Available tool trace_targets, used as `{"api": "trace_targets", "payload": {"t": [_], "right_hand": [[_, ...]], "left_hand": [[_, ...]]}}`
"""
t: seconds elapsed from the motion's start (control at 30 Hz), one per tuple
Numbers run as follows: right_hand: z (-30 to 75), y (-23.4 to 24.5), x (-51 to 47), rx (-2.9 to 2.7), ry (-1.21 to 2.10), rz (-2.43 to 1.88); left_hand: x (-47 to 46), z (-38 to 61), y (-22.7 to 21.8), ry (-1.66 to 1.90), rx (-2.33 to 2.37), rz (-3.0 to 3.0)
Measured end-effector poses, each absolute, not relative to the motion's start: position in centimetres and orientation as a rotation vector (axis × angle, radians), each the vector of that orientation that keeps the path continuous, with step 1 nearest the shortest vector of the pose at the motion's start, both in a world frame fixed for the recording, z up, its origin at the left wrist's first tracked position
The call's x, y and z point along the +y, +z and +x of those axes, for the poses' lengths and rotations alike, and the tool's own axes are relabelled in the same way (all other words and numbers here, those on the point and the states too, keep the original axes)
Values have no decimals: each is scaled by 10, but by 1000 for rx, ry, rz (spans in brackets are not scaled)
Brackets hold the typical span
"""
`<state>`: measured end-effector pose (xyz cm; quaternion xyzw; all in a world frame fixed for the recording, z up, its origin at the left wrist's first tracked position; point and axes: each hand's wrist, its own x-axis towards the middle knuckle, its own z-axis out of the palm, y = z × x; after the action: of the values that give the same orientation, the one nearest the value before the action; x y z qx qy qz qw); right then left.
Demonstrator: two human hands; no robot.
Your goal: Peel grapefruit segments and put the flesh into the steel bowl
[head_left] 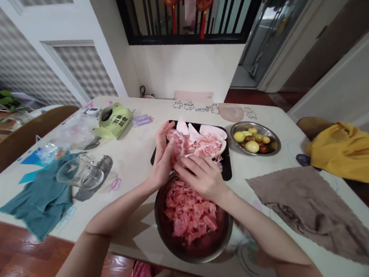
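My left hand (162, 156) is closed on a piece of raw meat (178, 143), marbled red and white, held up over the near left of a black tray (227, 171). Against the same piece, from the right, lie the bent fingers of my right hand (202, 175); their tips are partly hidden, and they seem to pinch its lower edge. Pale fatty pieces (204, 132) and trimmings rest on the tray. Just below my hands stands a metal bowl (204, 253) with many small red meat pieces (190, 213) in it.
Right of the tray stands a steel bowl (276, 147) of round yellow and brown fruit. A brown cloth (315, 207) lies at the right. On the left are a glass pitcher (81, 174), a teal cloth (43, 199), a green visor (116, 121) and clear plastic (74, 130). Chairs flank the table.
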<state>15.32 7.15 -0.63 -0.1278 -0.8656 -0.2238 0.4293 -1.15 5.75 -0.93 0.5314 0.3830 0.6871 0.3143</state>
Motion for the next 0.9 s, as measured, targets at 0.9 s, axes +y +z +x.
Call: {"api": "trace_targets", "payload": {"t": [0.9], "right_hand": [[162, 7, 88, -1810, 284, -639]], "left_hand": [[66, -15, 1, 1919, 1015, 1325]]}}
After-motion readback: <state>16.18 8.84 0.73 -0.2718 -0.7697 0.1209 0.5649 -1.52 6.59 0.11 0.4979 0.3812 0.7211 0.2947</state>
